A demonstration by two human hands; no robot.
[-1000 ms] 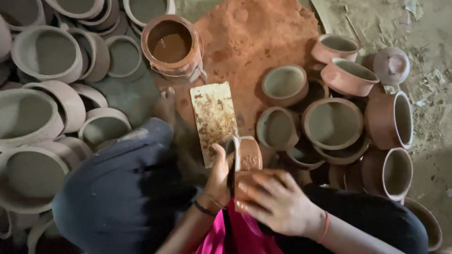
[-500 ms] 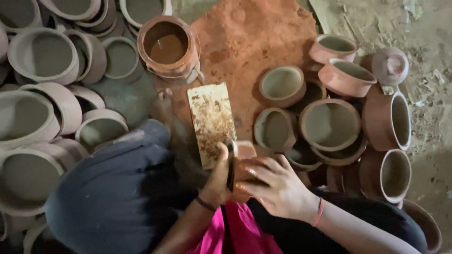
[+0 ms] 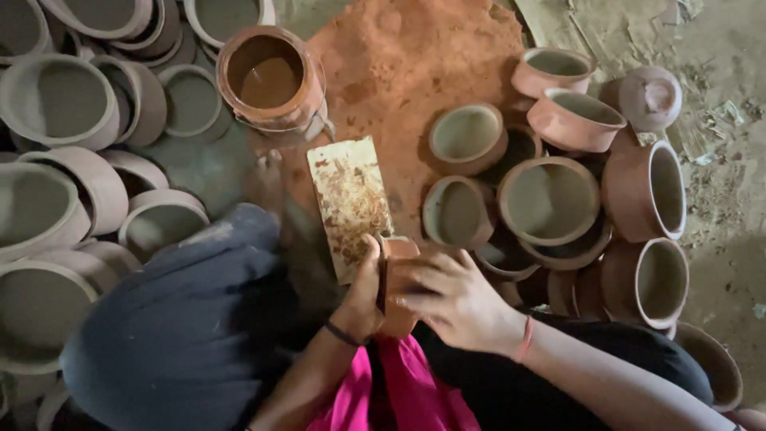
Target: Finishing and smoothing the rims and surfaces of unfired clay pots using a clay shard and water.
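While gripped between both hands low in the middle of the dirt floor (image 3: 718, 199), held just above a pink cloth (image 3: 399, 383) on the lap: a small terracotta-coloured clay pot (image 3: 396, 283), tipped on its side. Spread behind it toward the far edge, a mound of orange-red powder (image 3: 415, 72). Stacked along the floor's left edge, wide grey unfired clay bowls (image 3: 56, 104); clustered at the right edge, reddish coated clay pots (image 3: 550, 199). At the far edge, a round tin of brown-red liquid (image 3: 271, 76). Just beyond the held pot, a stained flat pale board (image 3: 351, 203). Left hand (image 3: 363, 299) clamped round the pot's left wall; right hand (image 3: 459, 299) closed over its right side, fingers across the front. Likely light but brittle, thin-walled, perhaps slick with wet coating; best cradled by the body with spread fingers, not pinched at the rim.
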